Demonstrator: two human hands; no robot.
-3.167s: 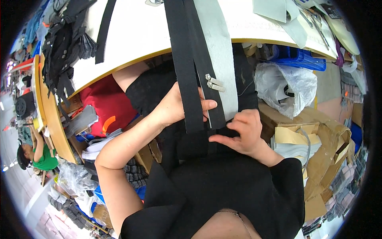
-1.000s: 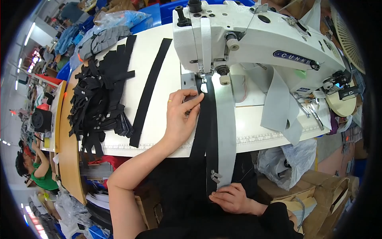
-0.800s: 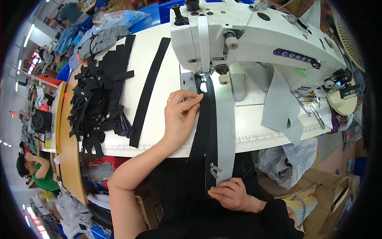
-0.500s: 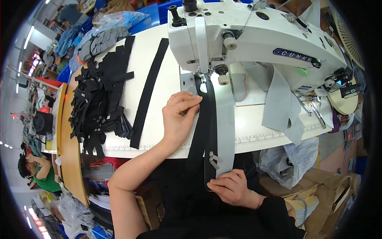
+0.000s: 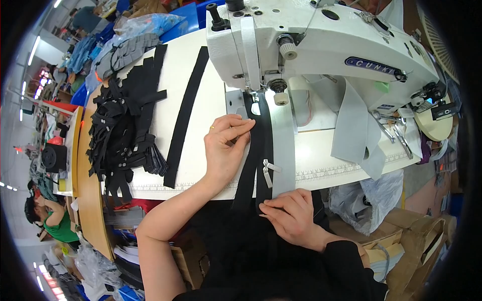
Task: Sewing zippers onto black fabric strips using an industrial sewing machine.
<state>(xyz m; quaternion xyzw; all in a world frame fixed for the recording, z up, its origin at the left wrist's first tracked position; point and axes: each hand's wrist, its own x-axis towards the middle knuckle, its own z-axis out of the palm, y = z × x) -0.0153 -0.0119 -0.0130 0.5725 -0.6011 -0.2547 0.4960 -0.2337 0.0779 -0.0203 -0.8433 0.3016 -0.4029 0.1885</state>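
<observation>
A long black strip lies with a light grey strip under the presser foot of a white sewing machine. My left hand pinches the black strips' left edge just below the foot, thumb and index together. Down at the table's front edge, my right hand grips the lower end of the black and grey strips. Two silver zipper sliders sit on the black strip above those fingers. A second black strip runs down beside it under my left wrist, its lower end hidden.
A pile of black strips and a single black strip lie on the white table. Grey fabric and metal tools are at the right. A plastic bag and cardboard are below. A co-worker in green is far left.
Since the earliest frame, the strips went from over my lap to under the presser foot. Lately my right hand and the sliders moved upward toward the machine; my left hand shifted only slightly.
</observation>
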